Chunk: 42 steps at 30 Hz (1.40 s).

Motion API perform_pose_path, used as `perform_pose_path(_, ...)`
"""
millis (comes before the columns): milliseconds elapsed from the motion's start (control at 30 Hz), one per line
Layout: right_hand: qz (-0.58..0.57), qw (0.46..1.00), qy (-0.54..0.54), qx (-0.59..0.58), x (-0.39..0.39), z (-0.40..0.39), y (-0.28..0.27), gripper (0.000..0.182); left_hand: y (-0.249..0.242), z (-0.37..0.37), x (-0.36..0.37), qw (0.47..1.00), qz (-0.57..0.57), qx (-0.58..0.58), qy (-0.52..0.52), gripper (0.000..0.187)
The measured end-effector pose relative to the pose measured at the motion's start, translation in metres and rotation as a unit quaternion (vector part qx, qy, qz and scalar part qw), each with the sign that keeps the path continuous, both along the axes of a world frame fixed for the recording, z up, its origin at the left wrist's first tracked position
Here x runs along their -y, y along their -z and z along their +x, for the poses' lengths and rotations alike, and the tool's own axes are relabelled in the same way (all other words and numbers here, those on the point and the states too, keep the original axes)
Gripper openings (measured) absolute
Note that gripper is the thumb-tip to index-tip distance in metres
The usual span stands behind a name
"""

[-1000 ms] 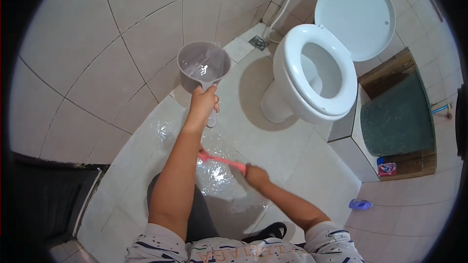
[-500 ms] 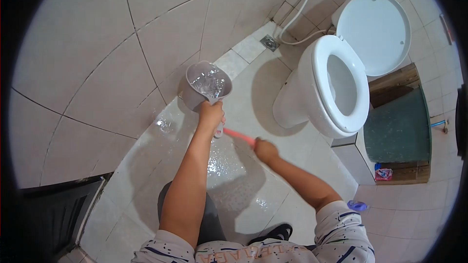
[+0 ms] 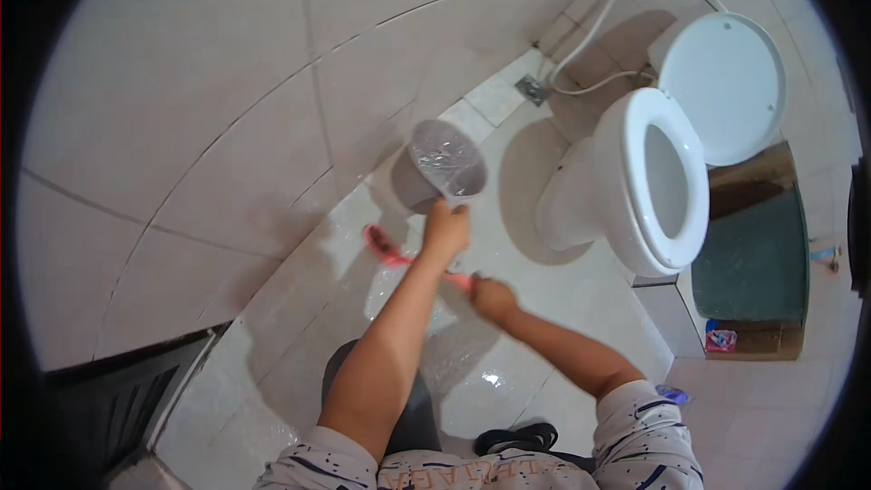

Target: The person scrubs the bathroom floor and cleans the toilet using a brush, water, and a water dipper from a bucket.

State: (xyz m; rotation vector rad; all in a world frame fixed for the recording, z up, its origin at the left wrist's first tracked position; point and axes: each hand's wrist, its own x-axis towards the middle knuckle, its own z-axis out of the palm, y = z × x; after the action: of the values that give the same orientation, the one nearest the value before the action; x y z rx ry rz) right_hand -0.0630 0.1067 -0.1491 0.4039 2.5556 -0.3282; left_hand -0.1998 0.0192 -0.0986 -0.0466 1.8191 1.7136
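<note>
A grey plastic dipper (image 3: 417,181) with water in it is tilted above the floor near the wall. My left hand (image 3: 446,229) is wrapped round its handle. My right hand (image 3: 493,298) grips the handle of a pink brush (image 3: 386,249). The brush passes beneath my left forearm, and its head shows to the left of it, low over the wet tiles (image 3: 435,345). Part of the brush handle is hidden behind my left arm.
A white toilet (image 3: 626,191) with its lid (image 3: 726,91) raised stands at the right. Behind it are a hose (image 3: 590,41) and a floor drain (image 3: 532,89). A green basin (image 3: 748,263) is at far right, a dark door (image 3: 118,399) at lower left.
The view has shifted, so the toilet and dipper sit further right. The brush head now shows to the left of my left forearm, where it was hidden before.
</note>
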Motion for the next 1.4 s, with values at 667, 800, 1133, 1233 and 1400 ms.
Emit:
perform_pose_path(667, 0.032, 0.963, 0.247, -0.105, -0.059, -0.074, 0.066, 0.03, -0.056, 0.051, -0.029, 0.945, 0.209, 0.088, 0.235, 0.033)
perform_pose_path(800, -0.034, 0.973, 0.194, -0.117, -0.046, -0.066, 0.077, 0.031, -0.063, 0.046, -0.004, 0.934, 0.222, 0.148, 0.239, 0.037)
perform_pose_path(1133, -0.238, 0.881, 0.358, -0.201, -0.186, -0.14, 0.097, 0.036, -0.089, 0.027, 0.058, 0.952, 0.169, 0.177, 0.184, 0.026)
perform_pose_path(1233, -0.037, 0.878, 0.437, -0.194, -0.195, -0.188, 0.097, 0.037, -0.088, 0.031, 0.074, 0.96, 0.119, 0.196, 0.163, 0.026)
perform_pose_path(1400, 0.054, 0.922, 0.319, -0.212, -0.181, -0.207, 0.08, 0.036, -0.084, 0.036, 0.087, 0.957, 0.061, 0.248, 0.138, 0.027)
